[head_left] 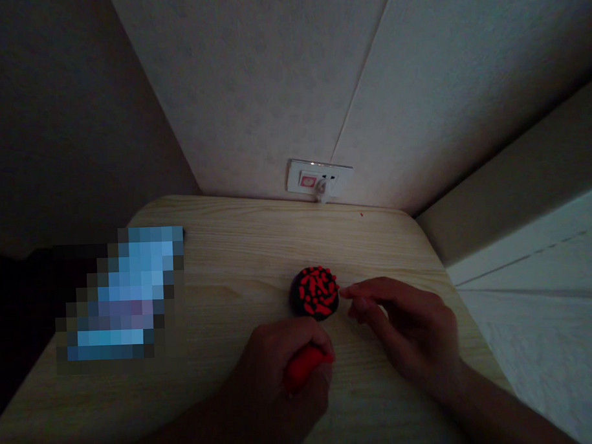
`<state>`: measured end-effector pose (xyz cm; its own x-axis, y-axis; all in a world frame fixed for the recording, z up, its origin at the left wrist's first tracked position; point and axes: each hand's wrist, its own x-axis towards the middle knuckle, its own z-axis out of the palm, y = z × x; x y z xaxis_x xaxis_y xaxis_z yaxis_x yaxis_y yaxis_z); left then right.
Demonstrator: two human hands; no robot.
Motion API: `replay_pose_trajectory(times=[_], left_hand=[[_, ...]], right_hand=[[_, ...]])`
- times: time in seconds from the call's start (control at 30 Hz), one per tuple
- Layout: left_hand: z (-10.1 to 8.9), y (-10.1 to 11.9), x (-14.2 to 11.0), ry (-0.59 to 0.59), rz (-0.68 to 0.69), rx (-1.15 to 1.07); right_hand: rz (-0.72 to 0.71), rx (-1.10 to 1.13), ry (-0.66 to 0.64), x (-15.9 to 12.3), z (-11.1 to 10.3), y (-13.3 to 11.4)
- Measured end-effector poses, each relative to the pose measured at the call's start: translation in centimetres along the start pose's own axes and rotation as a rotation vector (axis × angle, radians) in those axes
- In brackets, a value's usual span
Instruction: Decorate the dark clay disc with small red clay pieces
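A small dark round piece (315, 291), its top dotted with short red strips and dots of what looks like modelling clay, rests on the wooden tabletop. My left hand (291, 371) is closed around a soft-looking red lump of modelling clay (301, 369), just in front of the round piece. At the piece's right edge, the thumb and index finger of my right hand (406, 328) are pinched together. Whatever lies between those fingertips is too small and dim to make out; whether they touch the piece is unclear.
A blurred-out bright screen (128, 292) lies on the left of the wooden table (228, 237). On the wall behind, a socket plate (343, 175) has a plug (323, 190) in it. A tiny red speck (361, 214) lies by the table's back edge.
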<state>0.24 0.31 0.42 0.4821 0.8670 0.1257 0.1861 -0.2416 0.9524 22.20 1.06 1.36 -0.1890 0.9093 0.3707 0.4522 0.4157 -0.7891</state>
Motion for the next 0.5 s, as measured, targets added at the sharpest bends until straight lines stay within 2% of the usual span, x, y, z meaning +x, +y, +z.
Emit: replay_pose_trajectory(times=[0.1, 0.23, 0.37, 0.5], left_hand=[[-0.05, 0.02, -0.04, -0.010, -0.014, 0.015], [-0.05, 0.07, -0.01, 0.011, 0.002, 0.018], [-0.10, 0.18, 0.01, 0.017, -0.012, 0.040], [-0.14, 0.15, 0.07, 0.023, 0.015, 0.030]], right_hand=[[0.082, 0.109, 0.014, -0.18, 0.06, -0.13], [0.086, 0.164, 0.051, -0.33, 0.15, -0.03], [-0.009, 0.022, 0.076, -0.19, 0.11, 0.31], [-0.098, -0.022, 0.078, 0.28, 0.06, 0.44]])
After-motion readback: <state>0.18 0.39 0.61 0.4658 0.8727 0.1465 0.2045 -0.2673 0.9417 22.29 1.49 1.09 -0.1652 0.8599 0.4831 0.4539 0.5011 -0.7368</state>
